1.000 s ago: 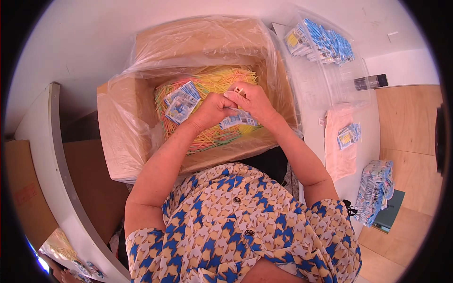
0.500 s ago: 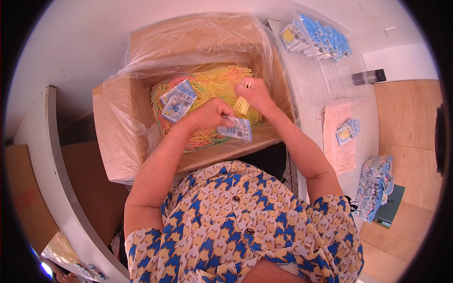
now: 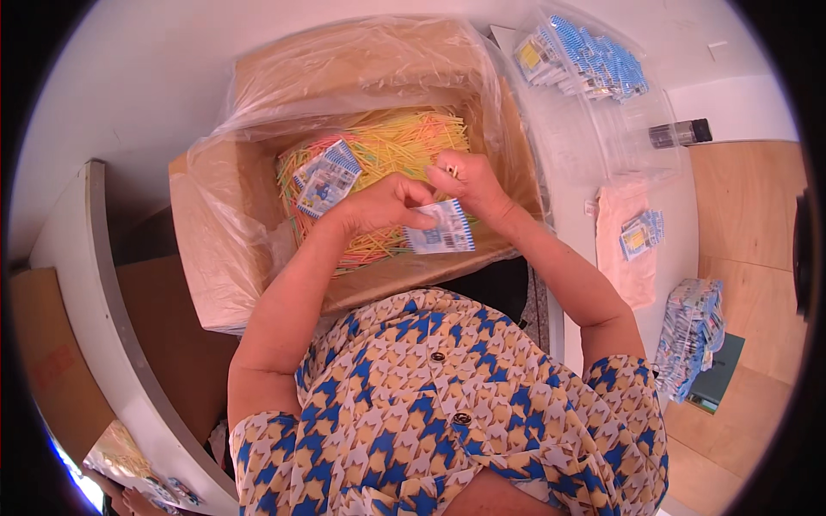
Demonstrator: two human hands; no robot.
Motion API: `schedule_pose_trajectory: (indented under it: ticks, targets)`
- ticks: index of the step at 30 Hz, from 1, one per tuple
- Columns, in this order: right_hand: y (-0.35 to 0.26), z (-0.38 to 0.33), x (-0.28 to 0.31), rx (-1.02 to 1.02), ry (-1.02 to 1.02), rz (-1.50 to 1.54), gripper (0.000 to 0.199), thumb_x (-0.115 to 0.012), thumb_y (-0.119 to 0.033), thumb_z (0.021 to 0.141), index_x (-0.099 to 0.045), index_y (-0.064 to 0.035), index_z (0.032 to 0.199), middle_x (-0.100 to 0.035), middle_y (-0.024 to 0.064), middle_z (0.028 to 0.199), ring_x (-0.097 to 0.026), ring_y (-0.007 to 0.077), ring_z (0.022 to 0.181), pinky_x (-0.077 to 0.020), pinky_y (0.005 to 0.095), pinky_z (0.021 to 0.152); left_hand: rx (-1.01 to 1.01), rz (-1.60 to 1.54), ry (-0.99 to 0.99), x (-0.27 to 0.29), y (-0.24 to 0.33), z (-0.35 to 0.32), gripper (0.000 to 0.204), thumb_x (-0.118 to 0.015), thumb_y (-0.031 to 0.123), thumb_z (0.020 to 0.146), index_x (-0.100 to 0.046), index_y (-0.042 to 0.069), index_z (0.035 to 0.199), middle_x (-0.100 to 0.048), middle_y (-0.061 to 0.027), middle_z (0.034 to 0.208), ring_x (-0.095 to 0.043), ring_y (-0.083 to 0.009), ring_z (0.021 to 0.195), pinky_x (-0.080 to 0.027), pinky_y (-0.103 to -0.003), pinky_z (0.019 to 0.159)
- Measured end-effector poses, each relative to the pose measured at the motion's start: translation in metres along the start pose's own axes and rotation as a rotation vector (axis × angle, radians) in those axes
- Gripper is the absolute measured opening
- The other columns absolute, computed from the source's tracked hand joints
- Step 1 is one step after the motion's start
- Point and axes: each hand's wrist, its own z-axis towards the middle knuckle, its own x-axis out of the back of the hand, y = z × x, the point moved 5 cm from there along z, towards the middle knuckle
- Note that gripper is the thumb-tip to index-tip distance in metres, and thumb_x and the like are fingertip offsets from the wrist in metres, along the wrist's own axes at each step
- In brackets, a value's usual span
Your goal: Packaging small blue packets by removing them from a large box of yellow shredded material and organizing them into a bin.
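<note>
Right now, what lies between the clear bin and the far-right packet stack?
Head view: a pink cloth with loose packets on it, and white table.

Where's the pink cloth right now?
In the head view, the pink cloth lies on the white table, right of the cardboard box, below the clear bin, with packets on it.

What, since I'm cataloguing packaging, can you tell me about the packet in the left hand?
The packet is flat, roughly rectangular and seemingly thin plastic, printed white and blue, with a blue-striped right edge. The left hand pinches its left side, holding it above the box. Whether the right hand touches it is unclear.
</note>
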Motion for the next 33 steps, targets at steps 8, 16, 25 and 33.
schedule_pose_trajectory:
  ticks: [8, 16, 25, 33]
  targets:
    - [0.016, 0.013, 0.003, -0.161, 0.291, 0.403, 0.036, -0.053, -0.029, 0.090, -0.056, -0.0016, 0.068, -0.055, 0.0075, 0.061, -0.049, 0.0120, 0.056, -0.0412, 0.0276, 0.056, -0.043, 0.090, 0.163, 0.003, 0.006, 0.001, 0.008, -0.069, 0.001, 0.075, -0.069, 0.000, 0.082, -0.063, 0.0023, 0.071, -0.053, -0.0043, 0.066, -0.045, -0.023, 0.063]
    - [0.023, 0.010, 0.028, -0.015, 0.239, -0.192, 0.041, -0.053, -0.040, 0.088, -0.058, 0.0001, 0.086, -0.058, 0.0109, 0.067, -0.055, 0.0196, 0.062, -0.0447, 0.0327, 0.059, -0.177, 0.302, 0.306, 0.011, 0.009, 0.000, 0.008, -0.068, 0.000, 0.076, -0.068, -0.001, 0.084, -0.065, -0.0021, 0.074, -0.057, -0.0067, 0.070, -0.047, -0.024, 0.064]
    - [-0.001, 0.016, 0.017, -0.098, 0.193, 0.089, 0.032, -0.064, -0.031, 0.080, -0.054, -0.0007, 0.073, -0.055, 0.0145, 0.065, -0.054, 0.0222, 0.058, -0.0434, 0.0344, 0.055, -0.132, -0.002, 0.362, 0.011, 0.013, 0.002, 0.009, -0.065, 0.004, 0.082, -0.068, -0.001, 0.089, -0.064, -0.0003, 0.078, -0.055, -0.0062, 0.072, -0.046, -0.023, 0.067]
    - [0.022, -0.041, 0.010, 0.131, -0.271, -0.589, 0.022, -0.057, -0.024, 0.079, -0.058, -0.0037, 0.071, -0.058, 0.0186, 0.065, -0.058, 0.0357, 0.063, -0.0458, 0.0438, 0.057, -0.187, -0.007, 0.503, 0.032, 0.008, -0.005, 0.011, -0.066, 0.003, 0.081, -0.068, -0.001, 0.091, -0.066, -0.0008, 0.081, -0.057, -0.0066, 0.074, -0.047, -0.022, 0.070]
